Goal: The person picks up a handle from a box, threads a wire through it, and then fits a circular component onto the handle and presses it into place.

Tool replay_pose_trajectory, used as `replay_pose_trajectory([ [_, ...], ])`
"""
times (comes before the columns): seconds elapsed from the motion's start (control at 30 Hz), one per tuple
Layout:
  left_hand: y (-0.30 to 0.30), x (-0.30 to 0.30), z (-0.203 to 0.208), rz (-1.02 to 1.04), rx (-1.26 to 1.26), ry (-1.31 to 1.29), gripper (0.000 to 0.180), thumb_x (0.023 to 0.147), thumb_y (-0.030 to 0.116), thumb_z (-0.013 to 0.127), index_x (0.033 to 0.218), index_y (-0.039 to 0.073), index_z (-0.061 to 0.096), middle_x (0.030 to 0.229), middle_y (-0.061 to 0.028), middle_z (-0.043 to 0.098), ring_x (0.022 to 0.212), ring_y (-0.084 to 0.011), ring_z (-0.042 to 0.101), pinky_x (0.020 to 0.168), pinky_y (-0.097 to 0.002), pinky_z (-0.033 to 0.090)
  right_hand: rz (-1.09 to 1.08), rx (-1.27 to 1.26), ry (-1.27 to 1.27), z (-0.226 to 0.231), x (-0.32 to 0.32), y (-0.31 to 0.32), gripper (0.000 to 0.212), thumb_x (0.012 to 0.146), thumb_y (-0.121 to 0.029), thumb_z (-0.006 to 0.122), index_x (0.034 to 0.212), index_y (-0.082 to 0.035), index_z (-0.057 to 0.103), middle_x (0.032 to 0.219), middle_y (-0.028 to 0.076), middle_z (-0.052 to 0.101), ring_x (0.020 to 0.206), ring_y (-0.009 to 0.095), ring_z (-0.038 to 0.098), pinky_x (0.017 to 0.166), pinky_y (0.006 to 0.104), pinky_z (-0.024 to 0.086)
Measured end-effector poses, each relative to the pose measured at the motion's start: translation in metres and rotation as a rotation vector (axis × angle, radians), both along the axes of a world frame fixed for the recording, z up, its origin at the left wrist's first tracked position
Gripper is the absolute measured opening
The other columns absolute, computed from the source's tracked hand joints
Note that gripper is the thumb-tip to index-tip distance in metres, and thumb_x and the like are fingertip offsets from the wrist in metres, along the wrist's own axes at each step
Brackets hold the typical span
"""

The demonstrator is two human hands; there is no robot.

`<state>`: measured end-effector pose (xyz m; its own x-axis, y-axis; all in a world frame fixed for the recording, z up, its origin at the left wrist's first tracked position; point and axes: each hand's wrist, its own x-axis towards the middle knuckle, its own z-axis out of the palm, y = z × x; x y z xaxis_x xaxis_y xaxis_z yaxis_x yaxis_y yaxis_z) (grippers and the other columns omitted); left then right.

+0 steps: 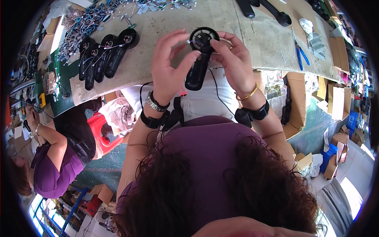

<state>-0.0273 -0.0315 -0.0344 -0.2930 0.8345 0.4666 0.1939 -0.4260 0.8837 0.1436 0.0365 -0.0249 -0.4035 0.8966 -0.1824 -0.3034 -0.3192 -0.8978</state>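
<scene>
A black handheld fan body (198, 70), with a round open head and a straight handle, is held over the table's near edge. My right hand (238, 63) grips the round head from its right side, thumb on the front rim and fingers behind. Beside the head on the left, my left hand (166, 68) has its thumb and fingers spread apart, holding nothing. Its fingertips are close to a short wire with a small white connector (189, 42) that sticks out of the head. Whether the left thumb touches the fan is hard to tell.
Several black fan bodies (111, 59) with wires lie at the table's left. Behind them is a heap of wired small parts (85, 29). Blue-handled pliers (302, 57) and black pieces (276, 14) lie to the right. A co-worker (59, 166) sits at left; a cardboard box (296, 102) stands below right.
</scene>
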Motion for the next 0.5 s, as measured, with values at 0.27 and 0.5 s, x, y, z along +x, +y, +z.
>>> replay_pose_trajectory([
  [0.27, 0.001, 0.012, -0.004, 0.074, -0.05, -0.045, 0.028, 0.091, -0.003, 0.07, 0.119, 0.002, 0.065, 0.134, -0.0134, 0.054, 0.117, -0.0205, 0.062, 0.09, -0.0316, 0.059, 0.003, 0.035, -0.027, -0.007, -0.004, -0.003, 0.036, 0.097, -0.005, 0.068, 0.129, 0.0, 0.055, 0.111, 0.009, 0.071, 0.1, 0.015, 0.069, 0.082, 0.0282, 0.057],
  [0.5, -0.002, 0.017, -0.013, 0.129, 0.032, 0.097, 0.019, 0.091, -0.002, 0.07, 0.11, 0.001, 0.069, 0.136, -0.0122, 0.051, 0.106, -0.0163, 0.066, 0.083, -0.0274, 0.059, -0.067, -0.001, -0.007, -0.01, -0.007, -0.002, 0.031, 0.097, -0.003, 0.067, 0.126, 0.0, 0.056, 0.111, 0.008, 0.067, 0.102, 0.016, 0.067, 0.085, 0.0307, 0.058],
])
